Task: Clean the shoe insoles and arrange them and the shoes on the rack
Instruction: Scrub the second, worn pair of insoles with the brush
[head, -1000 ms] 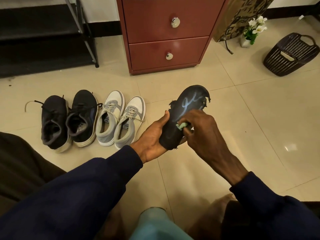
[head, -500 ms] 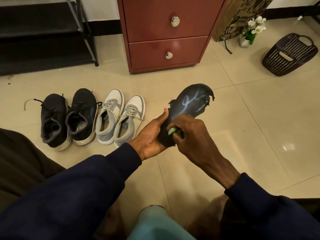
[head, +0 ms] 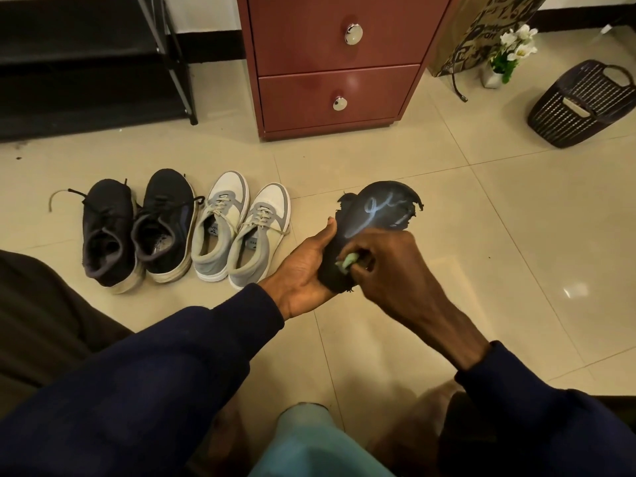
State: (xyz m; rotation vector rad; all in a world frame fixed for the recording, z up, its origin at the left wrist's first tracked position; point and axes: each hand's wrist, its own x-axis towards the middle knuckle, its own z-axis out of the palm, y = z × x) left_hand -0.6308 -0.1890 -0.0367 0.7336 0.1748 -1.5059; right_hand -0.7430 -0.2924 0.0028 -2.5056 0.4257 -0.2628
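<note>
My left hand (head: 303, 270) grips the heel end of a worn black insole (head: 375, 215) with a pale scribble mark and ragged toe edge, held above the tiled floor. My right hand (head: 389, 266) is closed on a small light-green cloth (head: 347, 261) pressed against the insole's lower half. A pair of black sneakers (head: 137, 232) and a pair of white-and-grey sneakers (head: 241, 228) stand side by side on the floor to the left, toes pointing away. The black shoe rack (head: 86, 63) stands at the far left by the wall.
A red-brown two-drawer cabinet (head: 337, 63) stands straight ahead. A dark plastic basket (head: 585, 105), a small vase of white flowers (head: 509, 56) and a printed paper bag (head: 481, 29) sit at the far right. My knees fill the bottom edge.
My right hand with the green cloth has slid down the insole toward its heel end. The insole has tilted slightly; the shoes have not moved.
</note>
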